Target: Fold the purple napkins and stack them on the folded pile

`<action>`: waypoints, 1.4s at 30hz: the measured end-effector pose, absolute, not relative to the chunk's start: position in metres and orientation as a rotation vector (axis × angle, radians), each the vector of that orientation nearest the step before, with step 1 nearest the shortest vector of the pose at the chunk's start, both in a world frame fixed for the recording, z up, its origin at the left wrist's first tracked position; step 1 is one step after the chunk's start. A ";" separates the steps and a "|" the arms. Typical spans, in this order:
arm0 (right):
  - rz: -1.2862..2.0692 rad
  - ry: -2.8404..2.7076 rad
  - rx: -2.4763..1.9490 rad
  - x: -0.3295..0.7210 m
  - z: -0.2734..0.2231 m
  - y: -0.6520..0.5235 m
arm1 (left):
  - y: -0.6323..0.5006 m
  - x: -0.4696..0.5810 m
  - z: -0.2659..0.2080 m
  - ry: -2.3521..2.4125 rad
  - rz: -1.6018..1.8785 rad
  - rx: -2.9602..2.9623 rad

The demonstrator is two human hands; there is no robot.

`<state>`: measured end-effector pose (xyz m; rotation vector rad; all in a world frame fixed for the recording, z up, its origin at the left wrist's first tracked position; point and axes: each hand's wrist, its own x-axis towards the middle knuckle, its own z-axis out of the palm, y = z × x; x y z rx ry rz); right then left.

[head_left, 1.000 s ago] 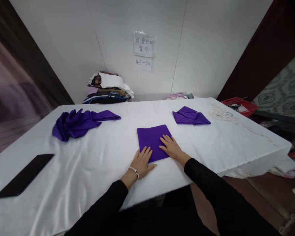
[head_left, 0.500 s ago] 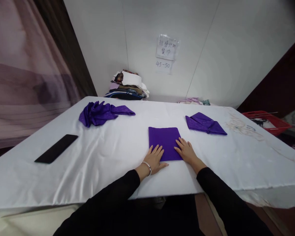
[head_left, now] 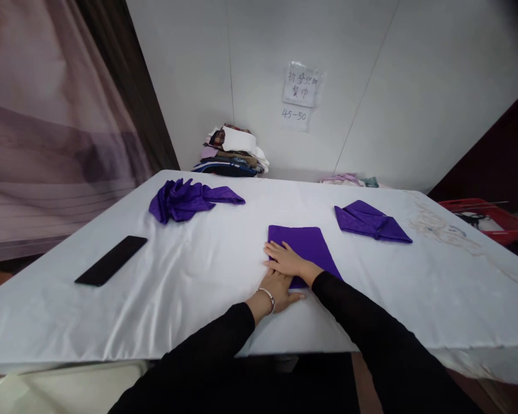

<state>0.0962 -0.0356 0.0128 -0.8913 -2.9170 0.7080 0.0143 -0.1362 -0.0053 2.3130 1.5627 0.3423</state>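
A purple napkin (head_left: 313,244), folded into a flat square, lies near the table's front edge. My right hand (head_left: 289,260) rests flat across its left side with fingers stretched out to the left. My left hand (head_left: 280,290), wearing a silver bracelet, lies at the napkin's near left corner; its fingertips are hidden under my right hand, and its thumb points right. To the right lies another purple napkin folded into a pointed shape (head_left: 373,221). A gathered, ruffled purple napkin (head_left: 183,201) sits at the back left.
White satin cloth covers the table (head_left: 224,259). A black flat slab (head_left: 111,260) lies at the left. Behind the table are a pile of folded clothes (head_left: 237,150) and a wall sign (head_left: 301,85). A red basket (head_left: 501,233) stands beyond the right edge.
My right hand has moved left from the napkin's right edge to its left side, over the fingers of my left hand. The view has shifted slightly.
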 end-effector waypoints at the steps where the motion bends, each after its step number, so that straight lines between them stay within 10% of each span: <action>1: 0.684 -2.922 -0.901 0.093 0.010 -0.028 | -0.136 0.014 -0.005 1.548 0.354 2.324; 42: 0.318 -2.874 -1.148 0.078 -0.007 0.042 | -0.137 0.015 0.000 1.566 0.201 2.325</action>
